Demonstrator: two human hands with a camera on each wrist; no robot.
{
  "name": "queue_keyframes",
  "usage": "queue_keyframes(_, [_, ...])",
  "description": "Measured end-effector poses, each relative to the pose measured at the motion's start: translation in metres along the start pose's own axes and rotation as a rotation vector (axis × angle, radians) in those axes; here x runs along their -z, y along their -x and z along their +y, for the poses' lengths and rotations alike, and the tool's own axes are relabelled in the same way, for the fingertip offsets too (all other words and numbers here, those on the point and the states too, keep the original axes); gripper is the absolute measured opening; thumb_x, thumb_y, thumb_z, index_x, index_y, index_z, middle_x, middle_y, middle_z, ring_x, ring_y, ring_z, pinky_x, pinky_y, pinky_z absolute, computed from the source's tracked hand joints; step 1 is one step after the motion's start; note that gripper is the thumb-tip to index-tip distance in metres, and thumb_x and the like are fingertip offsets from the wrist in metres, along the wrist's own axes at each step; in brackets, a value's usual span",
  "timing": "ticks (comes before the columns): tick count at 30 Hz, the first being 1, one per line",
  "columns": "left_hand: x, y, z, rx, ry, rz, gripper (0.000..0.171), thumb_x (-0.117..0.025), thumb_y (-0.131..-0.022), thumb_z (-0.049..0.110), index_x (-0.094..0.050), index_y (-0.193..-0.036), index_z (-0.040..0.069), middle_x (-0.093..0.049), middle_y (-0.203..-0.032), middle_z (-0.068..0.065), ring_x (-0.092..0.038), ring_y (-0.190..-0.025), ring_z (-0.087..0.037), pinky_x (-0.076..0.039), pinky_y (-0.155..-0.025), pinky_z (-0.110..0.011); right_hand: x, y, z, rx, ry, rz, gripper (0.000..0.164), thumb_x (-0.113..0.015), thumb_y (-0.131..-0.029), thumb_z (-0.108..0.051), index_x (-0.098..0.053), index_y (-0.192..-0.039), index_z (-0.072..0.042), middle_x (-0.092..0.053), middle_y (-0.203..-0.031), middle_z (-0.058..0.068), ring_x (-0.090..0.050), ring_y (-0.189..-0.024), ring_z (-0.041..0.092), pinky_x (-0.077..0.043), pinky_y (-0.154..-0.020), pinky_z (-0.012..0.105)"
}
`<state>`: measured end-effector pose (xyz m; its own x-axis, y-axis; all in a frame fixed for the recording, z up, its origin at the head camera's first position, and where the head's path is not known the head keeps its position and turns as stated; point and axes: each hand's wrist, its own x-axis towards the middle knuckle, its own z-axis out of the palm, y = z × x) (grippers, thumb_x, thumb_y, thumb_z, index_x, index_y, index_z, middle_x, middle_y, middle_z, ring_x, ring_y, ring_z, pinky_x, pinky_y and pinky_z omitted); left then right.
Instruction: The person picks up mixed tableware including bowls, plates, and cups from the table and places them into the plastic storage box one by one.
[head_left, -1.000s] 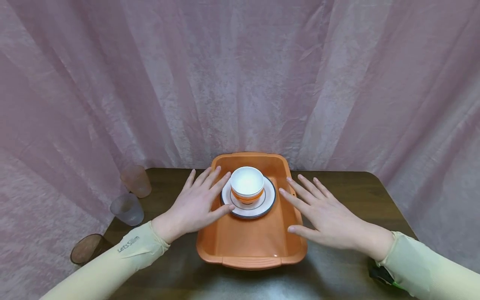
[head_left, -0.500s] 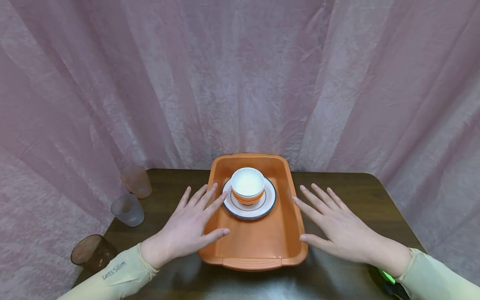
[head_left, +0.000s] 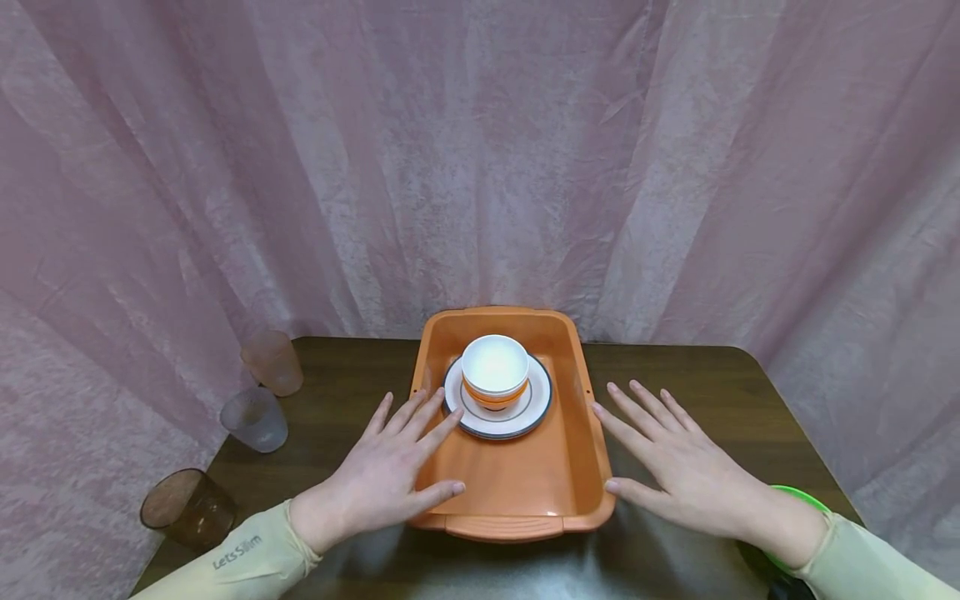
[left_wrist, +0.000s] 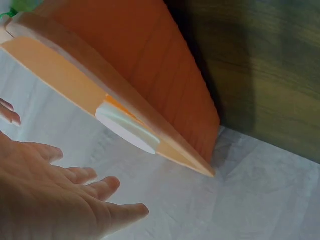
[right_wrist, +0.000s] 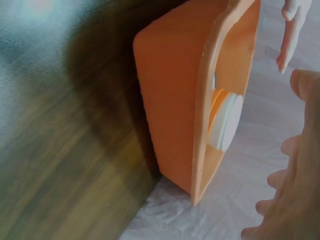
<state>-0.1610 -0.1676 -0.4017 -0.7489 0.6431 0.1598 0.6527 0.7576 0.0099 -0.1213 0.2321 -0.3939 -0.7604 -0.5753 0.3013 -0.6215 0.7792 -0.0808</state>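
Note:
An orange plastic basin point(head_left: 517, 492) stands on the dark wooden table. Toward its far end lie stacked white plates with a dark rim point(head_left: 536, 408), and on them a stack of bowls point(head_left: 495, 365), white on top and orange below. My left hand point(head_left: 382, 479) is spread, palm down, above the basin's left side, holding nothing. Over the right side my right hand point(head_left: 678, 467) is spread the same way, its thumb and index fingertips overlapping the rim in the head view. Both wrist views show the hands held higher than the basin's rim.
Along the table's left edge stand a pinkish cup point(head_left: 272, 362), a clear frosted cup point(head_left: 255, 419) and a brown cup point(head_left: 189, 508). A bright green rimmed object point(head_left: 801, 497) is partly hidden behind the right wrist. Pink curtains point(head_left: 480, 167) hang behind the table.
Both hands have drawn back toward the near side and moved apart, still spread. More of the green object shows by the right wrist. The basin and dishes are nearly where they were.

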Motion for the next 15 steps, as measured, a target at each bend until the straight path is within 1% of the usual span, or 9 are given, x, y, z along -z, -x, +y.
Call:
queue_keyframes(4, [0.0,0.0,0.003,-0.014,-0.014,-0.014,0.088,-0.039,-0.094,0.08,-0.031,-0.163,0.025,-0.017,-0.17,-0.006,-0.016,-0.155,-0.03,0.0,-0.122,-0.059,0.002,0.004,0.0,-0.016,-0.001,-0.001,0.087,-0.066,-0.096,-0.055,-0.023,-0.165,-0.025,-0.017,-0.17,0.005,-0.014,-0.155,0.033,0.004,-0.124,0.041])
queue_keyframes(6, [0.001,-0.001,0.005,-0.031,-0.007,-0.012,0.088,-0.041,-0.094,0.079,-0.029,-0.163,0.026,-0.018,-0.17,-0.006,-0.017,-0.155,-0.031,-0.001,-0.122,-0.059,0.003,0.006,0.001,-0.022,0.0,0.001,0.086,-0.066,-0.096,-0.054,-0.023,-0.165,-0.025,-0.017,-0.17,0.005,-0.013,-0.156,0.032,0.004,-0.124,0.04])
queue_keyframes(10, [0.003,-0.006,0.013,-0.085,0.009,-0.013,0.088,-0.044,-0.095,0.077,-0.025,-0.164,0.027,-0.02,-0.169,-0.007,-0.02,-0.154,-0.032,-0.002,-0.122,-0.06,0.008,0.014,0.006,-0.049,-0.001,0.001,0.085,-0.066,-0.097,-0.052,-0.024,-0.165,-0.025,-0.017,-0.17,0.005,-0.011,-0.156,0.031,0.005,-0.124,0.039])
queue_keyframes(12, [0.004,-0.01,0.018,-0.116,0.01,-0.019,0.087,-0.042,-0.095,0.077,-0.024,-0.165,0.027,-0.018,-0.17,-0.006,-0.021,-0.154,-0.032,-0.004,-0.122,-0.06,0.01,0.02,0.01,-0.074,-0.001,-0.003,0.084,-0.066,-0.097,-0.052,-0.025,-0.165,-0.024,-0.017,-0.17,0.005,-0.009,-0.156,0.03,0.006,-0.124,0.038])
queue_keyframes(13, [0.005,-0.011,0.021,-0.131,0.019,-0.029,0.087,-0.042,-0.096,0.077,-0.025,-0.165,0.026,-0.016,-0.17,-0.006,-0.019,-0.154,-0.031,-0.003,-0.122,-0.06,0.012,0.023,0.012,-0.091,-0.003,-0.009,0.084,-0.066,-0.097,-0.052,-0.025,-0.165,-0.023,-0.017,-0.17,0.005,-0.008,-0.156,0.029,0.007,-0.123,0.037])
queue_keyframes(15, [0.006,-0.015,0.028,-0.165,0.021,-0.046,0.086,-0.039,-0.096,0.077,-0.024,-0.165,0.027,-0.014,-0.171,-0.006,-0.017,-0.155,-0.03,-0.005,-0.122,-0.06,0.013,0.03,0.017,-0.129,-0.007,-0.018,0.084,-0.066,-0.098,-0.051,-0.024,-0.165,-0.024,-0.016,-0.17,0.004,-0.006,-0.157,0.027,0.008,-0.123,0.036])
